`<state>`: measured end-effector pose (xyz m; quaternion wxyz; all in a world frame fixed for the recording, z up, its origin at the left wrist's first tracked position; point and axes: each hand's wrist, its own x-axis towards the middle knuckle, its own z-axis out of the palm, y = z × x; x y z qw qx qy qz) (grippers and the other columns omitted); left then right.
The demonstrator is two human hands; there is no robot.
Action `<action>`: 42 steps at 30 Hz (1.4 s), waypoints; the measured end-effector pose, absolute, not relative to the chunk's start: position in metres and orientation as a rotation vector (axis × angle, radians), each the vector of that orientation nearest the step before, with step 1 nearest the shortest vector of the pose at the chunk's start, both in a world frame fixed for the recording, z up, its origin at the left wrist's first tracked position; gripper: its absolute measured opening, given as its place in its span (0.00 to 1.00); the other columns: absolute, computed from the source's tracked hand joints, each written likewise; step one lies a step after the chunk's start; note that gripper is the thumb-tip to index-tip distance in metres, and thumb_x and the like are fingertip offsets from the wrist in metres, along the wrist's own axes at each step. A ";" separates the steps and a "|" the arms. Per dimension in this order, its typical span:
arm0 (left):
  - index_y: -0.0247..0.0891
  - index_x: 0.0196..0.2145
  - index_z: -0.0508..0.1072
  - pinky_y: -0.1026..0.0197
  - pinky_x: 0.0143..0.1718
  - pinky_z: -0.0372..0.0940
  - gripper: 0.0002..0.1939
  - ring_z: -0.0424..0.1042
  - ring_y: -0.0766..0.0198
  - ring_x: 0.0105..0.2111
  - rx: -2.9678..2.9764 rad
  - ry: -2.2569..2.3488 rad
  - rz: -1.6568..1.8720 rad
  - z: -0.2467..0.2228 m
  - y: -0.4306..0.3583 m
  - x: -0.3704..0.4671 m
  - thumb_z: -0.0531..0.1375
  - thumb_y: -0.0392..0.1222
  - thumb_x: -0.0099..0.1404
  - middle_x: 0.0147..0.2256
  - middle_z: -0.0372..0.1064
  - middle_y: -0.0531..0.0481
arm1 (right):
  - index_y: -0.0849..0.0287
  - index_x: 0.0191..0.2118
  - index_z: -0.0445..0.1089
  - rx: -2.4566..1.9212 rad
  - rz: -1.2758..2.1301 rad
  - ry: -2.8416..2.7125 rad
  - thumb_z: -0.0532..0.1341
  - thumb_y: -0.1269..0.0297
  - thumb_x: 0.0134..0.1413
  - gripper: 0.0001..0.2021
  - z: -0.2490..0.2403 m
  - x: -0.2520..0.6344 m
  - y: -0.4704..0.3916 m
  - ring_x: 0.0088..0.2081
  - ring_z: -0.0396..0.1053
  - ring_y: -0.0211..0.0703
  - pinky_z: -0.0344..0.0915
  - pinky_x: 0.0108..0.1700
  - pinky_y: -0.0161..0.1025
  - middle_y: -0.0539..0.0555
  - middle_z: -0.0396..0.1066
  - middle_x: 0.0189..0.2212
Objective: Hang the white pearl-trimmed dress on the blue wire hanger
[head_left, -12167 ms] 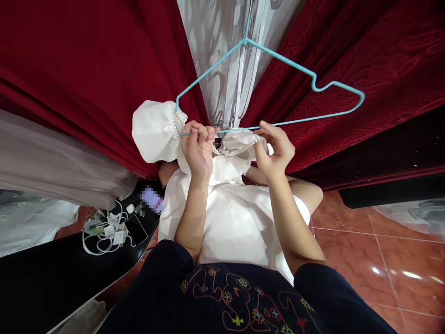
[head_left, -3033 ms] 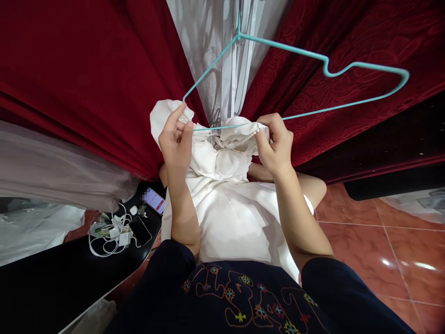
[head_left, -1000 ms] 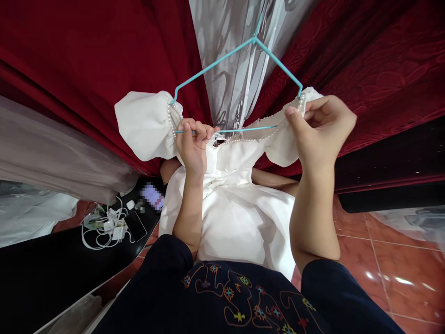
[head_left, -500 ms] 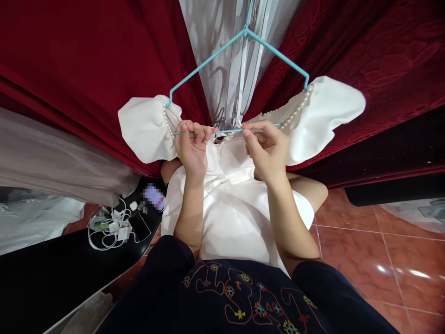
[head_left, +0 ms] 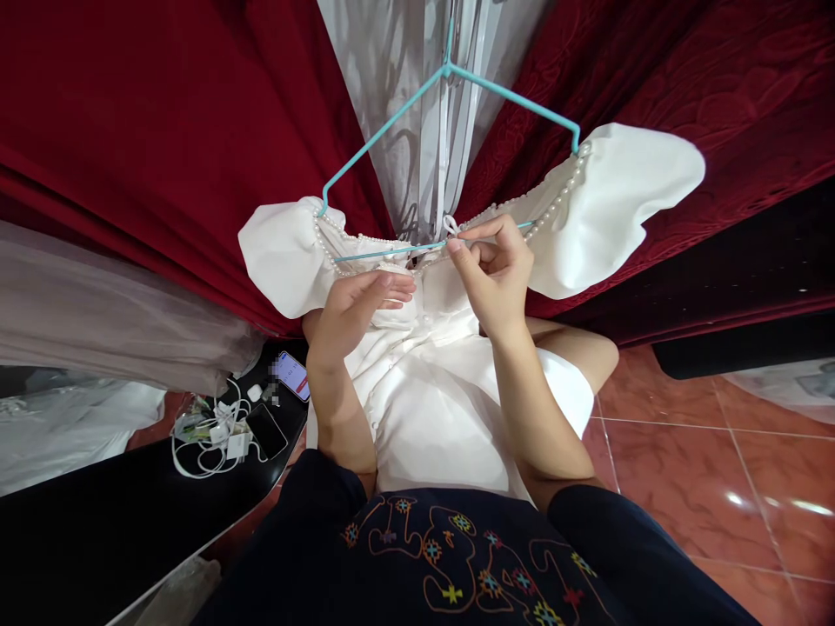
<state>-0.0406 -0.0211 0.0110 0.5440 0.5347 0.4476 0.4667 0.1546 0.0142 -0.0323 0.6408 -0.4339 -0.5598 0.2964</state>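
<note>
A white dress [head_left: 444, 435] with puffed sleeves and pearl-beaded edges hangs on a turquoise hanger [head_left: 384, 139] and spreads over my lap. My right hand [head_left: 499, 278] pinches a small white ribbon loop [head_left: 450, 225] between thumb and index finger, right at the hanger's lower bar. Part of that bar passes behind these fingers. Below the bar on the left, my left hand [head_left: 356, 313] is open, its fingers stretched out flat over the dress's bodice. Whether its fingertips touch the cloth, I cannot tell.
Dark red cloth [head_left: 163, 113] hangs on both sides, with white fabric [head_left: 391, 96] between. To the left, a black bench [head_left: 130, 513] carries white cables [head_left: 215, 435], a dark phone [head_left: 266, 432] and a phone with a lit screen [head_left: 292, 376]. Reddish tiles [head_left: 671, 469] cover the floor.
My left hand has let go of the hanger's lower bar and dropped below it, fingers straightened. The hanger has tilted, its right side higher. My right hand keeps its pinch; the ribbon loop now shows.
</note>
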 end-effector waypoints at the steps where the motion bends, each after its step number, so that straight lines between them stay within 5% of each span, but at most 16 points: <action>1: 0.37 0.41 0.84 0.55 0.43 0.77 0.19 0.82 0.57 0.38 1.288 1.066 1.217 0.016 -0.024 -0.040 0.64 0.57 0.73 0.39 0.83 0.41 | 0.53 0.39 0.66 -0.986 0.676 -1.275 0.66 0.46 0.64 0.17 -0.032 0.154 0.014 0.21 0.49 0.31 0.48 0.25 0.35 0.41 0.50 0.20; 7: 0.46 0.43 0.81 0.51 0.63 0.68 0.03 0.75 0.58 0.54 1.327 1.089 2.111 0.030 -0.025 -0.033 0.66 0.40 0.73 0.46 0.76 0.50 | 0.52 0.38 0.65 -0.994 0.668 -1.279 0.66 0.44 0.63 0.18 -0.029 0.154 0.011 0.21 0.48 0.31 0.48 0.25 0.36 0.41 0.50 0.19; 11: 0.45 0.50 0.77 0.46 0.76 0.54 0.14 0.62 0.53 0.68 1.501 1.279 2.066 0.017 -0.012 -0.038 0.70 0.44 0.68 0.60 0.69 0.47 | 0.52 0.37 0.65 -0.990 0.677 -1.281 0.67 0.43 0.62 0.18 -0.028 0.156 0.010 0.21 0.48 0.31 0.47 0.25 0.37 0.41 0.49 0.19; 15: 0.45 0.54 0.74 0.40 0.78 0.50 0.17 0.54 0.51 0.75 1.563 1.412 2.066 -0.004 0.012 -0.044 0.67 0.43 0.68 0.66 0.65 0.45 | 0.53 0.36 0.65 -0.981 0.687 -1.273 0.67 0.43 0.61 0.20 -0.027 0.156 0.010 0.21 0.48 0.30 0.46 0.25 0.36 0.41 0.50 0.19; 21: 0.38 0.46 0.75 0.49 0.69 0.64 0.15 0.76 0.56 0.57 1.608 1.561 2.273 -0.012 0.051 -0.060 0.53 0.30 0.68 0.48 0.77 0.47 | 0.54 0.35 0.66 -0.978 0.714 -1.259 0.69 0.44 0.59 0.20 -0.027 0.163 0.014 0.21 0.46 0.29 0.52 0.25 0.34 0.41 0.49 0.19; 26: 0.39 0.38 0.77 0.56 0.55 0.70 0.18 0.77 0.63 0.45 1.499 1.457 2.365 -0.001 0.065 -0.089 0.51 0.23 0.67 0.40 0.77 0.52 | 0.53 0.35 0.67 -0.982 0.666 -1.273 0.69 0.45 0.60 0.18 -0.028 0.169 0.016 0.21 0.46 0.29 0.61 0.26 0.36 0.41 0.48 0.19; 31: 0.39 0.33 0.74 0.59 0.49 0.71 0.19 0.78 0.68 0.38 1.260 1.281 2.545 -0.024 0.071 -0.121 0.52 0.17 0.63 0.33 0.78 0.59 | 0.53 0.35 0.65 -1.024 0.679 -1.312 0.69 0.45 0.61 0.19 -0.027 0.167 0.016 0.20 0.44 0.29 0.56 0.24 0.35 0.40 0.47 0.18; 37: 0.38 0.36 0.78 0.58 0.50 0.75 0.05 0.84 0.63 0.41 1.438 1.190 2.165 -0.046 0.042 -0.111 0.69 0.32 0.64 0.36 0.83 0.52 | 0.53 0.34 0.63 -1.033 0.674 -1.334 0.68 0.44 0.61 0.20 -0.031 0.157 0.023 0.19 0.44 0.29 0.47 0.23 0.35 0.40 0.46 0.17; 42: 0.40 0.43 0.82 0.60 0.46 0.77 0.15 0.85 0.60 0.42 1.490 0.930 1.798 -0.041 0.031 -0.089 0.76 0.45 0.60 0.40 0.84 0.49 | 0.53 0.35 0.63 -1.045 0.640 -1.347 0.67 0.46 0.63 0.18 -0.035 0.158 0.026 0.20 0.45 0.30 0.51 0.25 0.35 0.40 0.47 0.18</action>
